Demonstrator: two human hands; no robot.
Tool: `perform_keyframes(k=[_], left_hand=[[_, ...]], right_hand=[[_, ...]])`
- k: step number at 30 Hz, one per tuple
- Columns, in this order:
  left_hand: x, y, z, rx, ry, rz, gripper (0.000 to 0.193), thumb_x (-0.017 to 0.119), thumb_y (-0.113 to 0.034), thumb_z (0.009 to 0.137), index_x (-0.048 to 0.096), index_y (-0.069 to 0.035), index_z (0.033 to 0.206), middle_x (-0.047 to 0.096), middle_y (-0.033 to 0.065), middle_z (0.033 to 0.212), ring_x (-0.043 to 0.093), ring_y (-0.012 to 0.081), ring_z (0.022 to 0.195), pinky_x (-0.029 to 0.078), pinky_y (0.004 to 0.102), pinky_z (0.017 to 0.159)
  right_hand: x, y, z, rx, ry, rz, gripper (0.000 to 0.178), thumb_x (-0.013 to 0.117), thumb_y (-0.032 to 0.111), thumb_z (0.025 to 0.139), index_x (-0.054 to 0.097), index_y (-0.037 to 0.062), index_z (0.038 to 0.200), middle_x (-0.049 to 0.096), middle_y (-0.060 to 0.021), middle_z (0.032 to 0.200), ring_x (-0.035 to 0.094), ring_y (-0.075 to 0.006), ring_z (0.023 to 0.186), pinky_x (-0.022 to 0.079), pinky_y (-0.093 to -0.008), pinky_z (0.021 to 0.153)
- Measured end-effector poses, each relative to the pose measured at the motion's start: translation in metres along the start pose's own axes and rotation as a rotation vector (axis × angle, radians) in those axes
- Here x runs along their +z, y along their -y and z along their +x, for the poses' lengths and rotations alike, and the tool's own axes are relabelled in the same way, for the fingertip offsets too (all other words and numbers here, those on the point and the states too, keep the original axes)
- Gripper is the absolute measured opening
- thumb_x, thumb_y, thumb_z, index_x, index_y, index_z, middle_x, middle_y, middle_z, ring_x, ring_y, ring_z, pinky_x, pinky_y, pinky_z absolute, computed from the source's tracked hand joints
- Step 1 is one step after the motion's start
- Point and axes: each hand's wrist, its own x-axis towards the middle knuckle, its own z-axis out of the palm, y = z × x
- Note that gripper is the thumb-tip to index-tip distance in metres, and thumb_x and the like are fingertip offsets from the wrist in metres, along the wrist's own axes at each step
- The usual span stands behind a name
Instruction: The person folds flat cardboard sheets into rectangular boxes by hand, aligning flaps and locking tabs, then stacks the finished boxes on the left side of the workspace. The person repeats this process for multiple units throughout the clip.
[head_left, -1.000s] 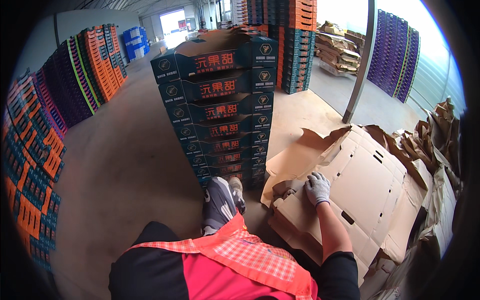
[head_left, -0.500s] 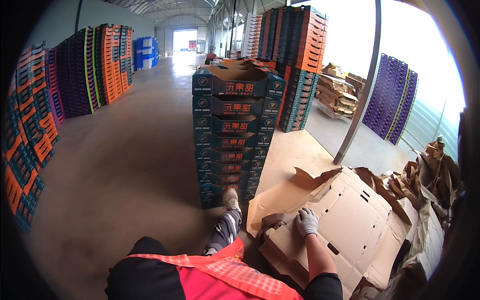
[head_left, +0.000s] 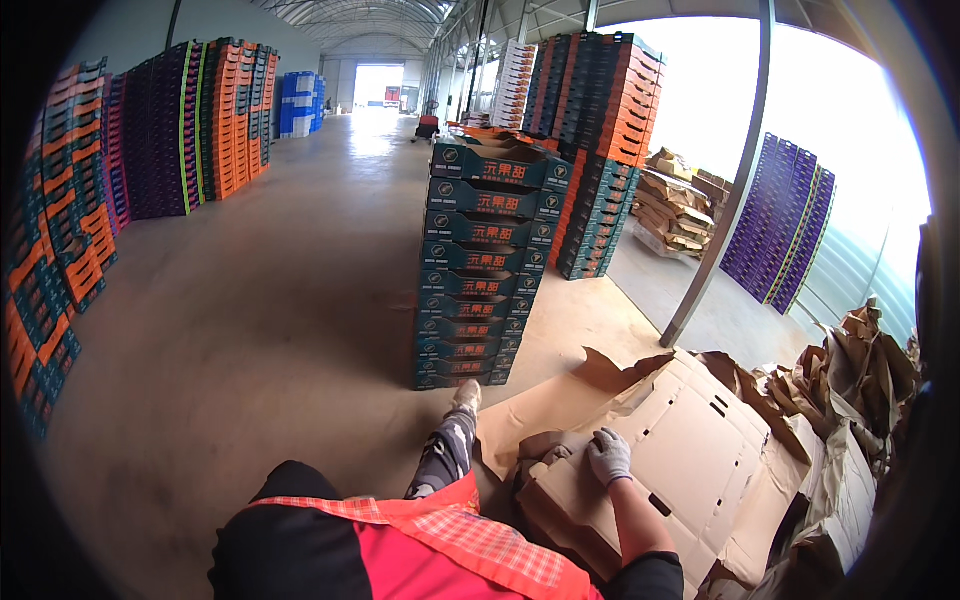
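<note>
My right hand (head_left: pixel 609 456), in a grey work glove, presses flat on the near end of a stack of flattened brown cardboard sheets (head_left: pixel 700 440) lying on the floor at lower right. The fingers spread over the top sheet's folded edge and grip nothing that I can see. My left hand is out of sight, hidden below my red checked vest. My leg and light shoe (head_left: pixel 466 397) stretch forward to the left of the cardboard, toward a tall stack of dark teal cartons (head_left: pixel 482 262).
Torn brown cardboard scraps (head_left: pixel 860 370) pile up at the far right. A grey steel post (head_left: pixel 722 230) rises behind the sheets. Stacked orange, purple and blue crates (head_left: pixel 180 130) line the left wall, and taller crate stacks (head_left: pixel 610 130) stand behind the cartons.
The view has lifted up toward the hall, so the carton stack appears farther off. My right hand has stayed resting on the same cardboard sheet.
</note>
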Motion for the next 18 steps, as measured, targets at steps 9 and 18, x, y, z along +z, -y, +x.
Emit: perform_keyframes(k=[9,18], left_hand=[[-0.055,-0.070,0.036,-0.036,-0.213,-0.275,0.051,0.049,-0.037,0.091,0.054,-0.007,0.132,0.060,0.0224,0.124,0.056,0.0384,0.116,0.044,0.0440,0.099],[-0.003,-0.389,0.153,0.863,-0.246,-0.288,0.092,0.064,-0.045,0.087,0.014,-0.001,0.151,0.037,0.0326,0.143,0.040,0.0426,0.133,0.032,0.0440,0.111]], right_hand=[[-0.074,-0.044,-0.044,0.185,-0.075,0.210,0.035,0.065,0.017,0.081,0.065,0.0030,0.114,0.061,-0.0182,0.125,0.055,-0.0334,0.120,0.041,-0.0403,0.105],[-0.189,-0.197,-0.195,1.135,-0.349,-0.391,0.063,0.066,0.037,0.085,0.050,-0.0026,0.131,0.048,-0.0271,0.136,0.043,-0.0386,0.129,0.034,-0.0430,0.109]])
